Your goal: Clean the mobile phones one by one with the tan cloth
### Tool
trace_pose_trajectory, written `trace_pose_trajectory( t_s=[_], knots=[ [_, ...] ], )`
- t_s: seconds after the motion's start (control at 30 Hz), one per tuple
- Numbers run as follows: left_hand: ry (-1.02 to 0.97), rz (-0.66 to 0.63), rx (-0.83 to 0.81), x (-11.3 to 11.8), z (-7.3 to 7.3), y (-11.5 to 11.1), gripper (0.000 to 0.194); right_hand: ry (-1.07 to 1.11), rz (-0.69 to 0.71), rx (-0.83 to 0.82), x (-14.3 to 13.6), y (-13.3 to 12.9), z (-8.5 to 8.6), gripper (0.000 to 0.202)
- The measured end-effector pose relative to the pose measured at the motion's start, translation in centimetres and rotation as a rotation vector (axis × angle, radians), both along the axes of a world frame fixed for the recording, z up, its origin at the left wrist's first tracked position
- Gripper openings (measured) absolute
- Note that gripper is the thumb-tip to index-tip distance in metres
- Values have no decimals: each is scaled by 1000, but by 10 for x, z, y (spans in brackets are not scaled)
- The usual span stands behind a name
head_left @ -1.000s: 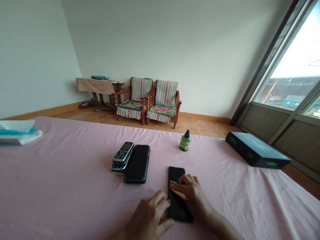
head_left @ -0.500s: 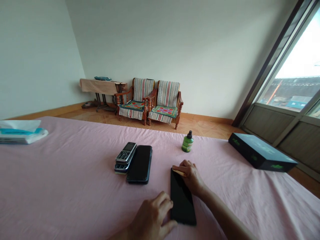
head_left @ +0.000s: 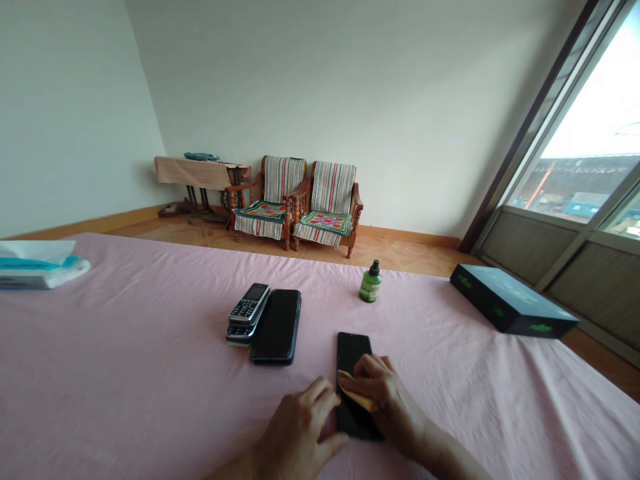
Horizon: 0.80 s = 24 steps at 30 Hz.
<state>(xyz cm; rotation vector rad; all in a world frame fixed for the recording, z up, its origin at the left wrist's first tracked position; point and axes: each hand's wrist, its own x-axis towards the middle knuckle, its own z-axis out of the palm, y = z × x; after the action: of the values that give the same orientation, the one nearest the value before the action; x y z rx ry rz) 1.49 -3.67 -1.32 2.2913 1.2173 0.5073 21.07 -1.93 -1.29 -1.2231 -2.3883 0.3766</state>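
A black smartphone [head_left: 354, 345] lies flat on the pink sheet, its glass facing up. My right hand [head_left: 393, 397] presses a folded yellow cloth [head_left: 361, 399] against the middle of the screen, fingers closed over it. On the phone's left edge rest the bent fingers of my left hand [head_left: 305, 423], with the thumb near its bottom end, holding it at that corner. To the left lies a second dark smartphone [head_left: 277, 327], beside two keypad phones stacked together, the upper keypad phone [head_left: 250, 303] silver and black. Part of the first phone is hidden under my right hand.
A small green bottle [head_left: 371, 283] with a black cap stands beyond the phone. At right sits a flat black box [head_left: 510, 300]; at far left, a tissue pack [head_left: 45, 267]. Two wooden armchairs [head_left: 327, 200] and a cloth-covered table [head_left: 195, 172] stand by the wall.
My right hand has slid the cloth from the phone's far end down toward me, to the middle of the screen. My left hand has stayed at the phone's edge. The view has shifted slightly.
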Motion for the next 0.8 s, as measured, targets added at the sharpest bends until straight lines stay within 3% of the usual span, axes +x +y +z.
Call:
trace_pose_trajectory(
  t_s=[0.17, 0.3, 0.4, 0.5, 0.8],
  knots=[
    [11, 28, -32, 1, 5, 0, 31, 128, 74, -165, 4, -8, 8, 21],
    [24, 32, -21, 1, 7, -1, 41, 377, -70, -143, 5, 29, -3, 25],
    [21, 9, -12, 1, 5, -1, 44, 321, -106, -67, 2, 60, -16, 33],
    [23, -5, 4, 0, 1, -1, 40, 257, -121, -31, -1, 74, -19, 40],
    [2, 12, 41, 1, -2, -1, 40, 70, -48, -19, -8, 45, -5, 44]
  ],
)
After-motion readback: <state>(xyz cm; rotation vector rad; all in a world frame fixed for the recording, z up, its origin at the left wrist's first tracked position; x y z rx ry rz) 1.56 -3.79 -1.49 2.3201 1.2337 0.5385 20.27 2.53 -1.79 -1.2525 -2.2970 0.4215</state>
